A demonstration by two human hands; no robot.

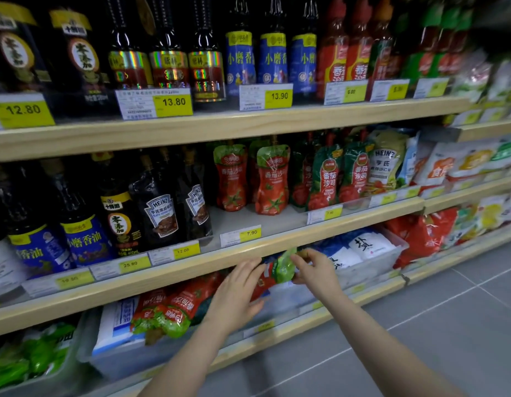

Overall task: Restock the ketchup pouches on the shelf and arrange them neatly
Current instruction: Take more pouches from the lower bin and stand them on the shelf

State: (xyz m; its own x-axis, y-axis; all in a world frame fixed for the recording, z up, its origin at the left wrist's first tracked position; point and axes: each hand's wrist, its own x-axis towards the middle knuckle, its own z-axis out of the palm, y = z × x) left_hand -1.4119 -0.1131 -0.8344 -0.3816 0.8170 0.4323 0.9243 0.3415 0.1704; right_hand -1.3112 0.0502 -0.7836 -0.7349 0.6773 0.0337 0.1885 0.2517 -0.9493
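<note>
Pouch: a red ketchup pouch [273,275] with a green top is held between both hands, just below the front edge of the middle shelf [208,262] and in front of the lower shelf.
Open room: bare shelf floor [254,219] lies in front of two upright pouches [253,179], between the Heinz bottles [174,207] and the green-and-red pouches [339,176]; a clear lip runs along the shelf front there.
Edges: pale wooden shelf fronts slope down to the right; grey floor tiles [435,325] are free beside the unit.
Stock: more red pouches [174,308] lie flat in a clear bin [119,359] on the lower shelf, left of the hands.
Labels: the bottles read "HEINZ"; a pale pouch [387,164] at the right of the ketchup row also reads "HEINZ"; blue bottles [273,60] on the top shelf carry Chinese writing.
Prices: yellow tags read 12.80, 13.80 and 13.90 on the top shelf; 25.80, 12.00 and 7.90 [240,235] on the middle one. Other tags are too blurred to read.
Left hand: the left hand [237,296] has fingers nearly straight, lying against the red lower end of the pouch; whether it grips or only supports I cannot tell.
Right hand: the right hand [316,272] pinches the green top, thumb and fingers curled round it.
</note>
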